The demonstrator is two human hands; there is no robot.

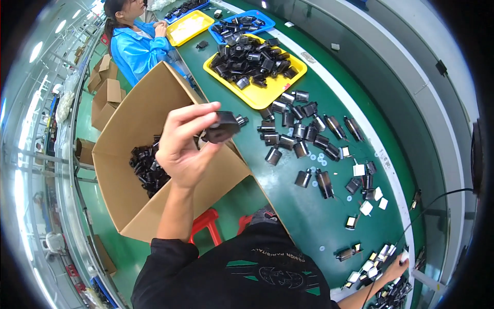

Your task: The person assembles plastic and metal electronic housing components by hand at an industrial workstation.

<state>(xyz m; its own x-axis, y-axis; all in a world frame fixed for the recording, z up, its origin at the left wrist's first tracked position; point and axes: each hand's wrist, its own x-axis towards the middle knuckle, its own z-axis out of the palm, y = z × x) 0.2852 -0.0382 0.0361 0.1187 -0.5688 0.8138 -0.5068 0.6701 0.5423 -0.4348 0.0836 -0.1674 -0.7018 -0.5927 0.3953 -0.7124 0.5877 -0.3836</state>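
My left hand (pixel 184 147) is raised over the near edge of a large cardboard box (pixel 206 188). Its thumb and fingers are closed on a rounded black part (pixel 224 127) with a short shiny stub on its right side. Inside the box lies a heap of similar black parts (pixel 148 167). At the lower right of the green table, my right hand (pixel 395 269) has its fingers closed around a small whitish thing, too small to make out. Beside it are several small parts with white faces (pixel 368 267) and a pile of black parts (pixel 391 296).
Loose black parts (pixel 301 126) and small clear discs (pixel 315 183) are scattered over the green table (pixel 278 198). Farther off stand a heaped yellow tray (pixel 252 98) and a blue tray (pixel 267 20). A co-worker in blue (pixel 135 49) is beyond the box. A cable (pixel 437 198) hangs at right.
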